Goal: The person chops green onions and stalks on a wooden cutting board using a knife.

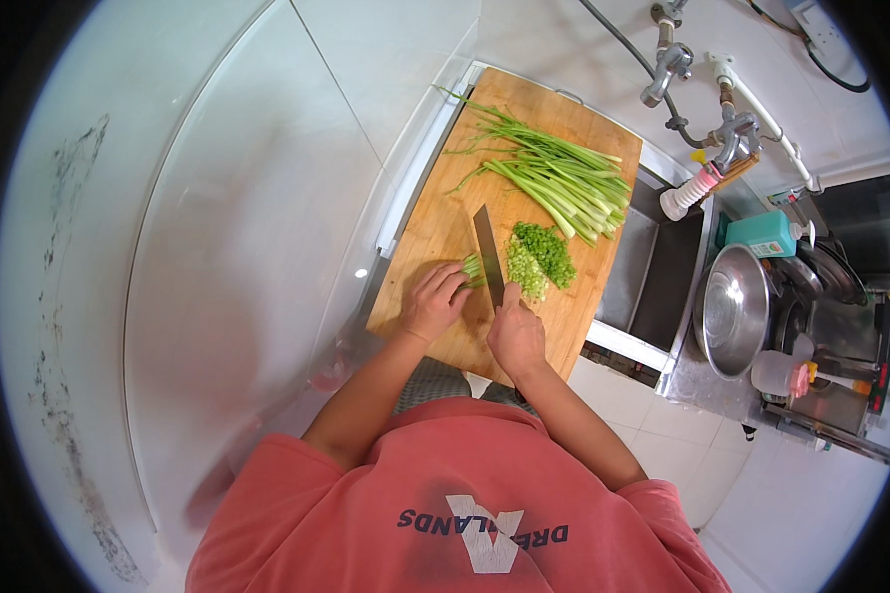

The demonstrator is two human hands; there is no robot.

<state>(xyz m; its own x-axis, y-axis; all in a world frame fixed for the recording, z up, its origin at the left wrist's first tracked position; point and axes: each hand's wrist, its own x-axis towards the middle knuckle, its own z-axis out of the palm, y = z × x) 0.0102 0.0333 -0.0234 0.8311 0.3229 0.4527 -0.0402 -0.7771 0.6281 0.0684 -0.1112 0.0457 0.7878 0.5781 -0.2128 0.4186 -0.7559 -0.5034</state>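
Observation:
My left hand [436, 298] grips a small bundle of green celery stalks [472, 268] against the wooden cutting board [423, 230]. My right hand [518, 333] is closed around the handle of a cleaver [489, 252], its blade just right of the bundle's cut end. The fingers hide most of the handle. Right of the blade lies a pile of chopped stalk, pale green pieces [523, 270] beside darker green pieces [549, 252]. Farther up the board, long uncut celery stalks [556, 178] lie in a loose heap with their thin ends toward the upper left.
A sink [641, 259] adjoins the board's right side, under wall taps [734, 137]. Beyond it stand a steel bowl [734, 311], a teal pump bottle [760, 233] and a translucent bottle [779, 373]. A white tiled wall [267, 222] rises close on the left.

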